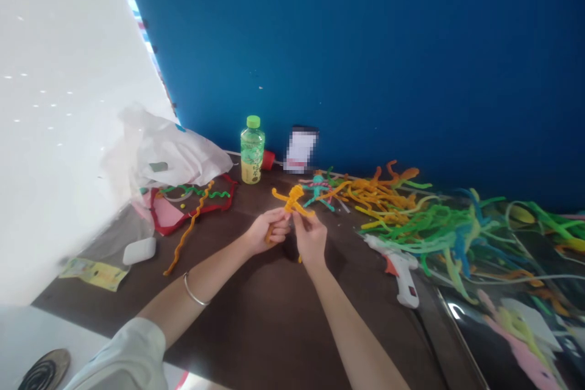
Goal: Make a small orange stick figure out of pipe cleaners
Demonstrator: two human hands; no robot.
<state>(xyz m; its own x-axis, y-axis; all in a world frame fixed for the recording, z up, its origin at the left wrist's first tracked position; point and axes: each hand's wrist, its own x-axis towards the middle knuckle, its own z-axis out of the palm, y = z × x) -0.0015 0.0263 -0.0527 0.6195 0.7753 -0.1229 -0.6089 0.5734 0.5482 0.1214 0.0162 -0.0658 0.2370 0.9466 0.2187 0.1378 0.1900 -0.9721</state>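
Note:
An orange pipe-cleaner figure with a coiled body and stretched-out limbs is held up over the middle of the table. My left hand is closed on its lower left part, fingers curled round. From the right, my right hand pinches the figure's lower right side between thumb and fingers. Just behind it lies a teal pipe-cleaner figure with a pink striped band. A single wavy orange pipe cleaner rests on the table left of my hands.
A green-capped bottle and a propped phone stand near the blue wall. Heaped pipe cleaners spread on the right, with a white glue gun before them. A plastic bag and white case lie left.

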